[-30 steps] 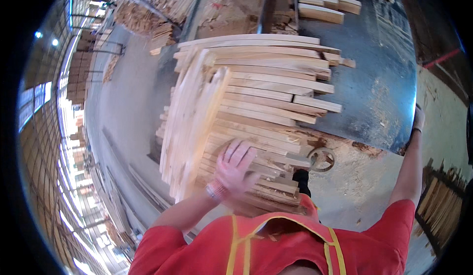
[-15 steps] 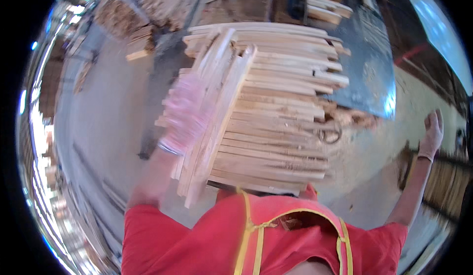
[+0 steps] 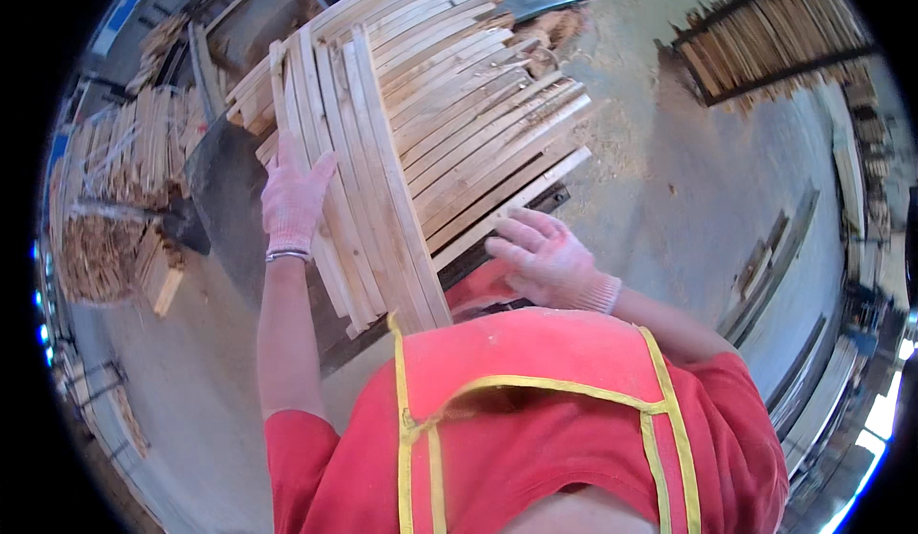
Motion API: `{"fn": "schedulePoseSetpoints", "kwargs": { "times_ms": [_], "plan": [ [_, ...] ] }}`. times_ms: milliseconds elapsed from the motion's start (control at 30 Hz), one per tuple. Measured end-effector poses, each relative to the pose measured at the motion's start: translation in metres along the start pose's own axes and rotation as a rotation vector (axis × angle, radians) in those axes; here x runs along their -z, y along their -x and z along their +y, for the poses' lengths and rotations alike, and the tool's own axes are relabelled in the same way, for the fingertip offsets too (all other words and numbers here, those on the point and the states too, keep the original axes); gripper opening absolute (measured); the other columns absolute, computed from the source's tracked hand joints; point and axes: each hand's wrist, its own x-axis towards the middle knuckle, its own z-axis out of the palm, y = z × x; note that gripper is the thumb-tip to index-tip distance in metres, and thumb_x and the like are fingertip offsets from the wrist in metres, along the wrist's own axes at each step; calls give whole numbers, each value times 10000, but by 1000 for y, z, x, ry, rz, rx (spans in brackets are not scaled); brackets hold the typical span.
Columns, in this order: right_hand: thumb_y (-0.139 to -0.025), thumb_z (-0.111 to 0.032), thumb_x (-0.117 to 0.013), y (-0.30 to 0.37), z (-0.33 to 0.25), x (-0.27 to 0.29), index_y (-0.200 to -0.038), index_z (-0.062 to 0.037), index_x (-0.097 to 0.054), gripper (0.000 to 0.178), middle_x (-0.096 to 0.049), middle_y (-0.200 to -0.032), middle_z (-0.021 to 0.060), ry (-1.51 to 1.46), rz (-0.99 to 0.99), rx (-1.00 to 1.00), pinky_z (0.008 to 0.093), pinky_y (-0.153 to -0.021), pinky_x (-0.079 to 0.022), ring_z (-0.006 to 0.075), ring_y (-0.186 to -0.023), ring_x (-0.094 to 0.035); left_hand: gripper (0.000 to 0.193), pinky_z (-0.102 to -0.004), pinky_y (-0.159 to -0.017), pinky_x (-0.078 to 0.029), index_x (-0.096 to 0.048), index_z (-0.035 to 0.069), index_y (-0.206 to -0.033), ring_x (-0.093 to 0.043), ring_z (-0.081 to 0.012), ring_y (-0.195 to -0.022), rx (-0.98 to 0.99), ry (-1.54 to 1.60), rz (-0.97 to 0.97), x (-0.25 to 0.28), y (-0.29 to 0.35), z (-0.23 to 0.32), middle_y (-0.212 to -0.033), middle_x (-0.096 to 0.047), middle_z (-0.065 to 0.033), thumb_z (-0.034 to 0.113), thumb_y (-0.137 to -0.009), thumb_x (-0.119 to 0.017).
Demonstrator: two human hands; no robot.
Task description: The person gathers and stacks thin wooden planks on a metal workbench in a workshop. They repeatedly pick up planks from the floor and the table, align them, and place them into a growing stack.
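Plenty of floor [image 3: 650, 218] out right, past the ragged ends of the lower slats [image 3: 478, 118]! Across them lie the top slats [image 3: 375, 185], long axis pointing away from the body, near ends overhanging. Left hand [image 3: 295, 197] is nearer, at their left edge, thumb apart, grip impossible to tell; right hand [image 3: 555, 259] beside the nearest lower slat, fingers loosely parted, holding nothing.

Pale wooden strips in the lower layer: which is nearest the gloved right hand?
The layer's outermost pale wooden strip, toward the red apron; no other separates it from the right hand.
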Motion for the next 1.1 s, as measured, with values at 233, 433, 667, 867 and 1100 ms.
{"fn": "schedulePoseSetpoints", "kwargs": {
  "times_ms": [233, 433, 667, 867, 1100],
  "plan": [
    [-765, -207, -783, -41, -13, -44, -1257, -160, -638, 515, -589, -1386, 95, 28, 52, 47, 523, -1174, -394, 348, -1358, -520, 886, -525, -1089, -476, -358, 152, -1614, -563, -462, -1326, -99, 19, 35, -5, -3, -16, -1544, -497, -237, 563, -906, -696],
    [-796, -283, -772, -59, 12, -49, -1149, -196, -687, 374, -617, -1289, 47, 73, 41, 207, 504, -1137, -400, 299, -1309, -541, 898, -483, -1142, -434, -351, 99, -1616, -514, -443, -1389, -110, 69, 20, -10, -6, -20, -1547, -490, -269, 551, -922, -697],
    [-784, -329, -780, -56, 32, -68, -1059, -216, -681, 313, -629, -1256, 2, 12, 184, 240, 474, -1104, -416, 281, -1283, -548, 857, -426, -1181, -388, -361, 23, -1610, -487, -405, -1424, -149, 196, 38, -17, -11, -32, -1592, -451, -254, 447, -949, -706],
    [-878, -242, -734, -1, 5, -58, -1179, -144, -679, 321, -655, -1317, 89, -287, 332, 46, 507, -1126, -431, 325, -1308, -578, 857, -400, -1219, -334, -329, -6, -1616, -407, -373, -1493, -149, 263, -5, -21, -15, -26, -1638, -393, -241, 444, -974, -676],
    [-908, -248, -684, 147, -38, -97, -1171, -84, -724, 312, -739, -1108, 161, -513, 183, -712, 462, -959, -551, 361, -1050, -699, 801, -404, -1224, -325, -332, 5, -1617, -371, -377, -1517, -247, 149, -1, -26, -22, -57, -1658, -350, -256, 455, -1019, -617]
  ]
}}
